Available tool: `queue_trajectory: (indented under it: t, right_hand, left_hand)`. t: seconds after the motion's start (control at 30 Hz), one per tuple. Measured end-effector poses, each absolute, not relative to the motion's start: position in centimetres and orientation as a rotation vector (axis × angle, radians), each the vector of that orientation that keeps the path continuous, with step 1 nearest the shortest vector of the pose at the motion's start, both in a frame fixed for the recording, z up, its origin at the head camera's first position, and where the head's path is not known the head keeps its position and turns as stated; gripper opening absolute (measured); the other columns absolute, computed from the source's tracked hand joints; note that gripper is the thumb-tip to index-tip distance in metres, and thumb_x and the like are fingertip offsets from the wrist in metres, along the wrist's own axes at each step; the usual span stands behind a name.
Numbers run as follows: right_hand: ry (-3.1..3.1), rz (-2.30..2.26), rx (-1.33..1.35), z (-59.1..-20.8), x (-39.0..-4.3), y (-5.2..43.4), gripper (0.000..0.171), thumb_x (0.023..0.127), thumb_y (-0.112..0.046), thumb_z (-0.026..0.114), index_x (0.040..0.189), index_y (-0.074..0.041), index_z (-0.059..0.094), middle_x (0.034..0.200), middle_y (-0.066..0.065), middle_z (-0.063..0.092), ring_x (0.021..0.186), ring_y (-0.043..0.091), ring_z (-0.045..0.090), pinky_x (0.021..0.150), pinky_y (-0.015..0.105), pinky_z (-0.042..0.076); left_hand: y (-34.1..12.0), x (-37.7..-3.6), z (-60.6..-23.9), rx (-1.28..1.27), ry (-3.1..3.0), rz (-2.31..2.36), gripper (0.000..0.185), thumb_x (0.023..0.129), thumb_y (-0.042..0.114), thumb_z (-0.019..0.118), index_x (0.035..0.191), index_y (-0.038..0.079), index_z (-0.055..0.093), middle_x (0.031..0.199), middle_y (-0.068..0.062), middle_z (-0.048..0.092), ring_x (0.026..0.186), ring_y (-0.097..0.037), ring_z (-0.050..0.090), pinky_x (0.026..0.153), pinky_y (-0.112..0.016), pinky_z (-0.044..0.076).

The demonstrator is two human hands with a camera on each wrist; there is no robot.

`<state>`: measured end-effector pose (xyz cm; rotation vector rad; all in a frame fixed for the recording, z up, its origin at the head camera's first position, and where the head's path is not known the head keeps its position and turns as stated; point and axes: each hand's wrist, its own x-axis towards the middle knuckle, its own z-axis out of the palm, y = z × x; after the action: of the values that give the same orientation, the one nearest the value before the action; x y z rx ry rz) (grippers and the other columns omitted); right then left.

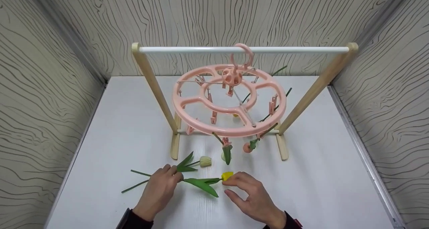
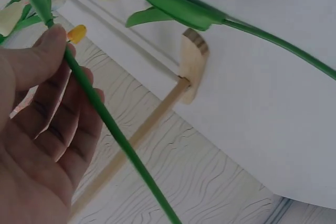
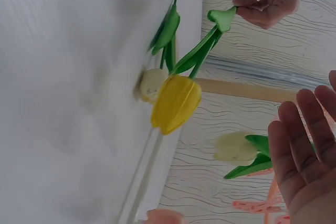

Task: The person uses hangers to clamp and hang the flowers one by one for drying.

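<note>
My left hand (image 1: 161, 185) pinches the green stem of a yellow tulip (image 3: 176, 104) between thumb and fingertips, just below its leaves. The stem runs on past the hand to the lower left in the head view. My right hand (image 1: 252, 197) is beside the yellow bloom, its fingers extended; in the right wrist view they stand apart from the flower. A white tulip (image 1: 205, 161) lies on the table just beyond the left hand. Above hangs a round pink clip hanger (image 1: 229, 132), with a white tulip (image 3: 236, 147) and a pinkish tulip (image 1: 248, 147) clipped head-down.
A wooden stand with a white crossbar (image 1: 187, 50) carries the hanger by its hook. Its feet (image 1: 175, 148) rest on the white table (image 1: 127, 121). More stems (image 1: 289, 92) stick out at the hanger's far right. Wood-patterned walls (image 1: 214, 17) enclose the back and sides.
</note>
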<state>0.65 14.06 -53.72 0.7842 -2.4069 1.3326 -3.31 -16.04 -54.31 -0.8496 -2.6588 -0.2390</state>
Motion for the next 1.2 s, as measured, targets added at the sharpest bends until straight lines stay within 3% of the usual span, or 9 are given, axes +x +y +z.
queue_trajectory:
  t: [0.23, 0.4, 0.63, 1.2]
  right_hand:
    - [-2.458, 1.178, 0.868, -52.0, 0.7, 12.6, 0.021, 0.087, -0.013, 0.087, 0.108, -0.015, 0.081, 0.098, -0.006, 0.074, 0.087, 0.007, 0.068, 0.078, 0.012, 0.056]
    - [-2.609, 0.946, 0.874, -51.4, 1.1, 12.0, 0.022, 0.087, -0.024, 0.089, 0.107, -0.018, 0.081, 0.094, -0.008, 0.071, 0.083, 0.003, 0.063, 0.071, 0.011, 0.052]
    - [-2.593, 0.652, 0.865, -51.3, 1.3, 11.3, 0.029, 0.079, -0.023, 0.094, 0.104, -0.021, 0.080, 0.092, -0.011, 0.068, 0.081, 0.005, 0.062, 0.069, 0.015, 0.052]
    - [-2.670, 0.240, 0.700, -52.7, 0.5, 11.6, 0.024, 0.080, -0.022, 0.093, 0.100, -0.015, 0.082, 0.088, -0.003, 0.067, 0.081, 0.014, 0.059, 0.067, 0.024, 0.055]
  left_hand:
    - [-13.3, -2.9, -53.3, -0.942, -2.637, -0.192, 0.016, 0.079, 0.007, 0.086, 0.082, 0.014, 0.072, 0.084, 0.001, 0.068, 0.082, -0.015, 0.064, 0.068, -0.029, 0.056]
    - [-11.6, -2.6, -52.7, -1.000, -2.684, -0.127, 0.018, 0.080, 0.003, 0.086, 0.082, 0.014, 0.072, 0.085, 0.001, 0.069, 0.084, -0.015, 0.063, 0.069, -0.027, 0.054]
    - [-9.6, -2.4, -52.1, -1.029, -2.681, -0.061, 0.019, 0.083, 0.005, 0.084, 0.082, 0.015, 0.069, 0.081, 0.002, 0.064, 0.080, -0.014, 0.061, 0.066, -0.025, 0.049]
    - [-6.2, -2.0, -51.3, -0.995, -2.682, -0.092, 0.011, 0.086, 0.008, 0.083, 0.088, 0.013, 0.074, 0.083, 0.001, 0.065, 0.080, -0.014, 0.060, 0.066, -0.022, 0.048]
